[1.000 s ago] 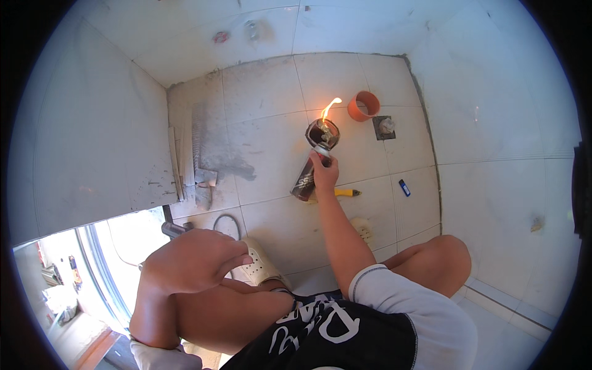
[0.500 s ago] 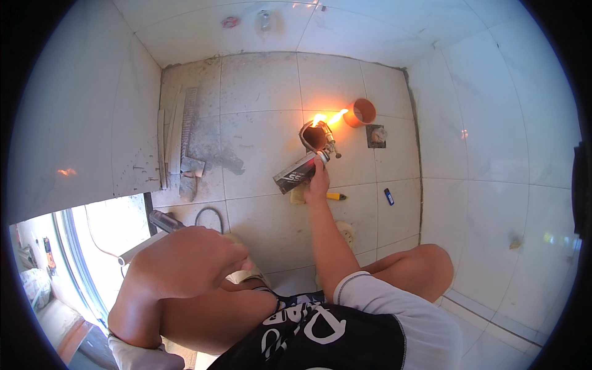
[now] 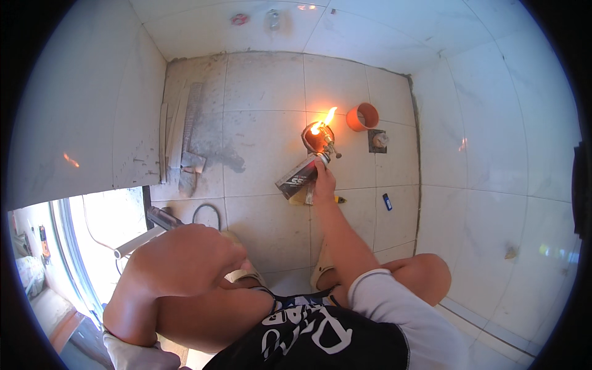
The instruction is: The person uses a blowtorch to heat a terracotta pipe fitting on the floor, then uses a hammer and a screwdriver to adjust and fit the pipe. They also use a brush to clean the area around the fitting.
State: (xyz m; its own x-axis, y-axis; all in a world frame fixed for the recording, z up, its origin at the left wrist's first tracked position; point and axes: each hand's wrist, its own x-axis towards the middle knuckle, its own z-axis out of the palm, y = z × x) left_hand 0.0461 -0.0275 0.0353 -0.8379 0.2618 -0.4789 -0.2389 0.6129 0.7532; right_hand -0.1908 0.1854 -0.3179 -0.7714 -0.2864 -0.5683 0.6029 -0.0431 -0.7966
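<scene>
My right hand point(image 3: 324, 180) grips a gas torch point(image 3: 298, 177), its dark canister tilted and its brass nozzle pointing away from me. A bright flame point(image 3: 323, 125) burns at the far rim of a round orange pipe opening point(image 3: 317, 142) with a rough, dark edge. Just right of it stands a short orange pipe ring point(image 3: 362, 117), apart from the flame. My left hand point(image 3: 233, 254) rests near my left knee, fingers curled in, with nothing visible in them. Partly hidden under my right hand and the canister lies a yellow-handled tool point(image 3: 340, 200).
A square floor hole point(image 3: 377, 141) with a pale wrapped plug sits beside the ring. A blue lighter point(image 3: 387, 201) lies on the tiles to the right. Long strips point(image 3: 177, 129) lie along the left wall. Nearer me are a dark power tool point(image 3: 164, 217) and its cord.
The flame has swung from beside the orange pipe ring to the pipe opening and now rises upward. The torch has turned slightly with my right hand. My left hand stays by my knee.
</scene>
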